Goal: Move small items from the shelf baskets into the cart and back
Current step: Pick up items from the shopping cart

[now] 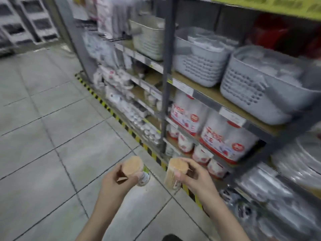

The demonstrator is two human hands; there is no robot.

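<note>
Above the tiled floor (pixel 52 136), beside the shelf (pixel 217 94) of grey perforated baskets (pixel 257 87): left hand (pixel 114 183) and right hand (pixel 194 174) each grip a clear cylindrical toothpick jar (pixel 132 166), (pixel 176 168), long axes near upright, tan tops facing camera.
</note>
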